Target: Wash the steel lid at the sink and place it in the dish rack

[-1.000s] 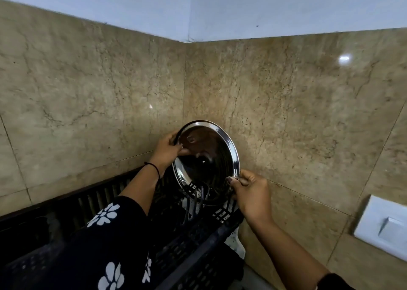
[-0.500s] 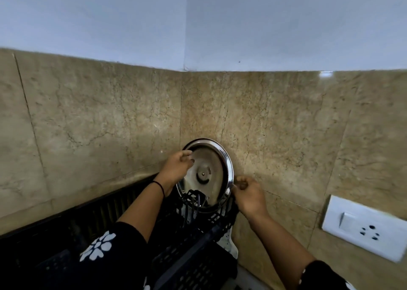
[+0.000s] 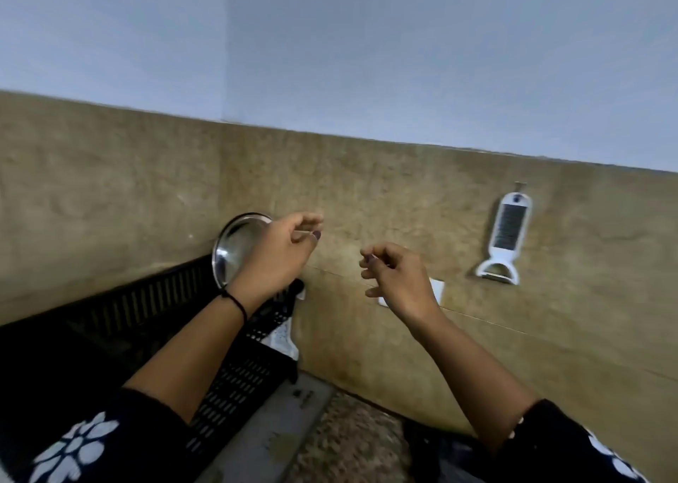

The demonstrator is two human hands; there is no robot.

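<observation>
Black plastic dish rack point(image 3: 154, 299) sits lower left; the steel lid point(image 3: 234, 247) stands on edge in it, behind the left hand point(image 3: 282, 255). Both hands hold nothing, fingers loosely curled; the right hand point(image 3: 396, 277) hovers apart, a white slicer point(image 3: 508, 236) hanging beyond it.

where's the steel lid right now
In the head view the steel lid stands on edge left of centre, at the back corner of the black dish rack against the tiled wall, partly behind the left hand.

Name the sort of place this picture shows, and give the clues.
Probably a home kitchen: a steel lid stands in a black dish rack by a tiled wall, where a white slicer hangs.
</observation>
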